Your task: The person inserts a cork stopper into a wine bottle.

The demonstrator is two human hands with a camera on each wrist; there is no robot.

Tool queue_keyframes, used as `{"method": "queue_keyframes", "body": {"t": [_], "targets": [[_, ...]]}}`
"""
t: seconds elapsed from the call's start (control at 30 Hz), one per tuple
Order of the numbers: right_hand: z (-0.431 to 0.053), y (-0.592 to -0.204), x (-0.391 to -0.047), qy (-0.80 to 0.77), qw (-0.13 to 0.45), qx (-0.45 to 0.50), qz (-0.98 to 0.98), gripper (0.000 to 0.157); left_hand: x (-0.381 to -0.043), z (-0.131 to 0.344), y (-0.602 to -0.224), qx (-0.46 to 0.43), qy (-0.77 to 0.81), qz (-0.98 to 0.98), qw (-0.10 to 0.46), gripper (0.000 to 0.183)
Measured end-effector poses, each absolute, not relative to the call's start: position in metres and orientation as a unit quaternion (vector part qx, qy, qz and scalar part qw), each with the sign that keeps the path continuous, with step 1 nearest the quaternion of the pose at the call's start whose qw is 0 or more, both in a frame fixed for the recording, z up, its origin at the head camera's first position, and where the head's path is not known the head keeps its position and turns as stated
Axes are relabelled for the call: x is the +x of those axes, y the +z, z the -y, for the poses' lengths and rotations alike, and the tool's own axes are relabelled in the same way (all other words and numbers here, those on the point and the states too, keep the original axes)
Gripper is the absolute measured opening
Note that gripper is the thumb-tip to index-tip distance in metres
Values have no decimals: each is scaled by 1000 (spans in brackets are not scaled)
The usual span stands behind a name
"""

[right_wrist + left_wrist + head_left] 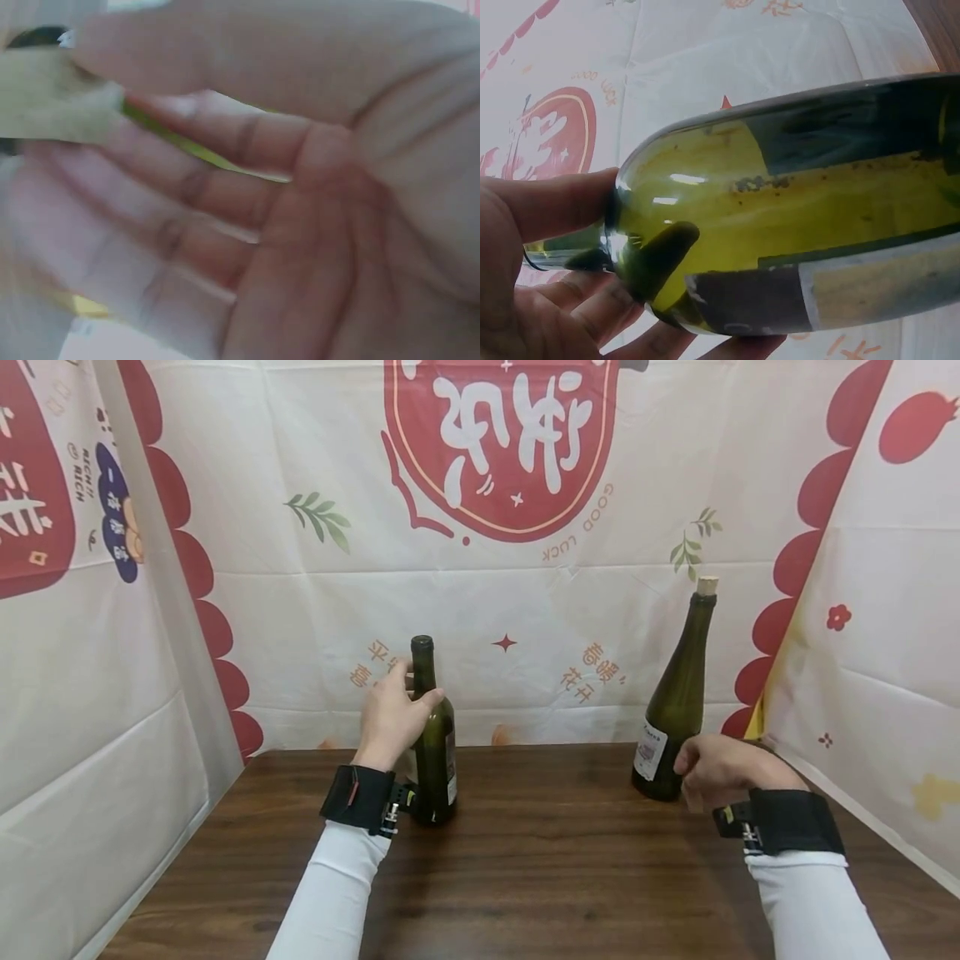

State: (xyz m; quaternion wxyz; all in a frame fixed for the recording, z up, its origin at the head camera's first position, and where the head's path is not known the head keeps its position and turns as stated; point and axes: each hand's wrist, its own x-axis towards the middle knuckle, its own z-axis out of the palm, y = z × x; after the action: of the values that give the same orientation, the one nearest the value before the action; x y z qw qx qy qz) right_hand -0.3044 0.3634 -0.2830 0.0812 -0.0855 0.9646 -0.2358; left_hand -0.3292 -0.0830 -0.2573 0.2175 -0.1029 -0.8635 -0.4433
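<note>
A green glass wine bottle (432, 752) stands upright on the left side of the table, its mouth uncorked. My left hand (395, 714) grips it around the shoulder and lower neck, thumb at the near side. In the left wrist view, the fingers (604, 307) wrap behind the glass of the bottle (705, 217). My right hand (731, 770) is in front of a second green bottle (678, 693), overlapping its lower part. In the right wrist view, the right hand (285, 202) pinches a beige cork (52, 94) between thumb and fingers; the head view hides it.
The second bottle has a light cork stopper (707, 585) in its mouth and a white label. Both bottles are near the back edge of the brown wooden table (555, 860). A printed cloth (510, 593) hangs behind, with more cloth at both sides.
</note>
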Motion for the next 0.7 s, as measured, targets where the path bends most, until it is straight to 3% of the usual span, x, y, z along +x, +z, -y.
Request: {"method": "queue_keyframes", "body": {"t": [0.23,0.5,0.7], "targets": [[-343,-267,-302,-201,-36,-118,-972,20,-325,74,-258,-119,-441,864,212,61],[-320,-254,-298,-225,-124,-89,-962,31,-318,62,-257,-148,-435,861,219,54],[-305,-248,-293,-256,-180,-68,-947,27,-316,58,-256,-158,-416,869,217,52]]}}
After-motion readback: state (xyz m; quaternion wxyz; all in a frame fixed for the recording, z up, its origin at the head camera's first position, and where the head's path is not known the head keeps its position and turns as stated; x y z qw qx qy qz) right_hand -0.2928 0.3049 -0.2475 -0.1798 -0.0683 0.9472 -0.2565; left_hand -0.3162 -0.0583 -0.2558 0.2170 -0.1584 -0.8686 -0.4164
